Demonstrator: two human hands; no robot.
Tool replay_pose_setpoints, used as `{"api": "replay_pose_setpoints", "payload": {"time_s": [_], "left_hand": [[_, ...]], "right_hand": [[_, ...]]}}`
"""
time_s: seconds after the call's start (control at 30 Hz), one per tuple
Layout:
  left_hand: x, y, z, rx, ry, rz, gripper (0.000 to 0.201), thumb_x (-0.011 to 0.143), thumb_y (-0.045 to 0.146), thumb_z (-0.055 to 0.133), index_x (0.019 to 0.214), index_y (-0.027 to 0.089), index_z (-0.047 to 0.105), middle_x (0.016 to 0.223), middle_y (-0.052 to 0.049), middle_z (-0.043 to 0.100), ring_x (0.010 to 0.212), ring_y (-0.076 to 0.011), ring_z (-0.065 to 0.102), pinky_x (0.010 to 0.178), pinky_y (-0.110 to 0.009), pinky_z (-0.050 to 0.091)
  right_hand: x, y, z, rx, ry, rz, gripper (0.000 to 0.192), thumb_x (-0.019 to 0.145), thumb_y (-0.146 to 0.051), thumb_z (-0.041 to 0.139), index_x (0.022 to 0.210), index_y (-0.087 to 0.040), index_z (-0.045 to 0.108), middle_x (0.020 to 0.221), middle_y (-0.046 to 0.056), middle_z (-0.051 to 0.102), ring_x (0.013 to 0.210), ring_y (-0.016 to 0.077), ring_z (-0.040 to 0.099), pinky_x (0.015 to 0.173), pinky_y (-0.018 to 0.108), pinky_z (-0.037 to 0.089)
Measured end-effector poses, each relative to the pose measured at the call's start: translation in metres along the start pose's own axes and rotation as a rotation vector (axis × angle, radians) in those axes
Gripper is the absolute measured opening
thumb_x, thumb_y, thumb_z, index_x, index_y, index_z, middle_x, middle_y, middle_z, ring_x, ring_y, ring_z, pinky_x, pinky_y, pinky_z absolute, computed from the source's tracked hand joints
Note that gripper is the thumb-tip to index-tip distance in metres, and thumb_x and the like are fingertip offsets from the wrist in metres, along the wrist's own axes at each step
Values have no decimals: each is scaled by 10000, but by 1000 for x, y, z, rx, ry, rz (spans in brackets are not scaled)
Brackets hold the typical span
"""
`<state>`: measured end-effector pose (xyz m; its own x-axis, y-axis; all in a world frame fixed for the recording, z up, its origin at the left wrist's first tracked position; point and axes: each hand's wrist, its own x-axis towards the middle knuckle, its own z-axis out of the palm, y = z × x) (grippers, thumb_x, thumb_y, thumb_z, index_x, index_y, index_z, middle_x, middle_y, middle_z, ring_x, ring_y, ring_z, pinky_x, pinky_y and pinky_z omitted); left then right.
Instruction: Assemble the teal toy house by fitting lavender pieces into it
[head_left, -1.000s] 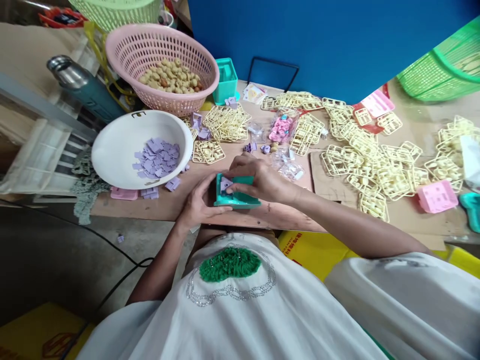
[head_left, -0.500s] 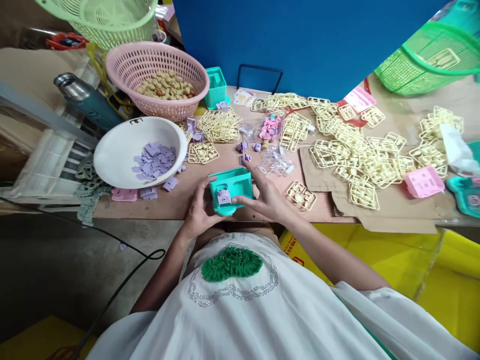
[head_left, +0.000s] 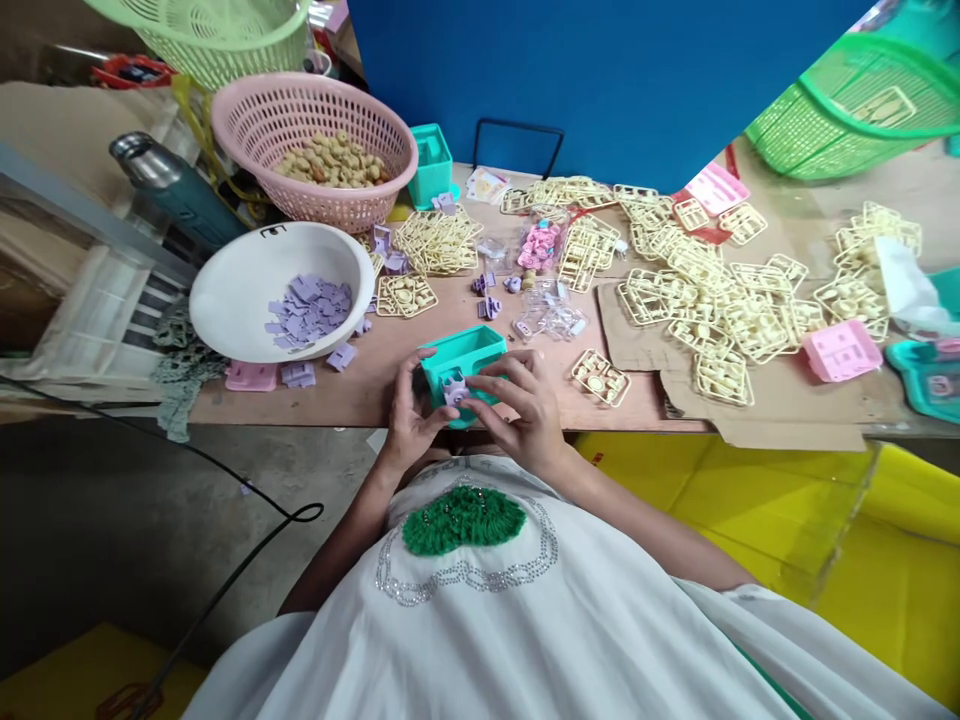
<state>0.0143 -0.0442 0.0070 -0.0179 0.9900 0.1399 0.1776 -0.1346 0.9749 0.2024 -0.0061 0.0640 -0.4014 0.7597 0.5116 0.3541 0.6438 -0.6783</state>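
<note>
Close to the table's front edge, a teal plastic box (head_left: pixel 466 350) is tilted toward me. My left hand (head_left: pixel 409 415) grips its left side, thumb at the near edge. A small lilac plastic piece (head_left: pixel 454 391) sits against the box's near inner part. My right hand (head_left: pixel 525 405) pinches that lilac piece between thumb and fingers. Just beyond the box lie small lilac parts (head_left: pixel 489 307). A cream sprue frame of moulded parts (head_left: pixel 601 379) rests to the right of my right hand.
On the left stand a white bowl (head_left: pixel 217 300) of lilac pieces, a pink basket (head_left: pixel 247 110) of tan pieces and a flask (head_left: pixel 176 190). Many cream sprues (head_left: pixel 750 310) cover the right side. A blue panel (head_left: pixel 600 90) rises behind; a green basket (head_left: pixel 817 130) stands far right.
My right hand has moved from the box's right wall to the lilac piece, its fingers now closed on it. The box has tilted slightly in my left hand.
</note>
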Motion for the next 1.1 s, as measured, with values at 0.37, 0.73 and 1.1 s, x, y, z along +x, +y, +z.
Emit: {"api": "replay_pose_setpoints", "payload": {"time_s": [0.37, 0.73, 1.1], "left_hand": [[0, 14, 19, -36, 276, -68, 459, 1022, 705, 445, 1176, 277, 502, 1057, -25, 574, 839, -155, 558, 810, -268, 533], [1, 12, 19, 92, 318, 26, 392, 1048, 638, 449, 1148, 265, 515, 1080, -41, 598, 1016, -196, 591, 947, -295, 493], [1, 6, 14, 134, 315, 123, 304, 1072, 528, 486, 1177, 251, 552, 1084, -49, 630, 1025, -184, 618, 933, -294, 507]], "right_hand": [[7, -10, 5, 47, 1, 71, 169, 1002, -230, 620, 853, -216, 699, 826, 46, 692, 874, 241, 573, 842, 426, 452], [5, -7, 3, -67, 38, -94, 208, 1009, -192, 584, 1146, -230, 736, 1004, 84, 732, 967, 267, 603, 923, 487, 474], [8, 1, 3, -68, 134, -19, 21, 979, -256, 729, 969, -242, 716, 919, 44, 730, 913, 243, 643, 863, 446, 506]]}}
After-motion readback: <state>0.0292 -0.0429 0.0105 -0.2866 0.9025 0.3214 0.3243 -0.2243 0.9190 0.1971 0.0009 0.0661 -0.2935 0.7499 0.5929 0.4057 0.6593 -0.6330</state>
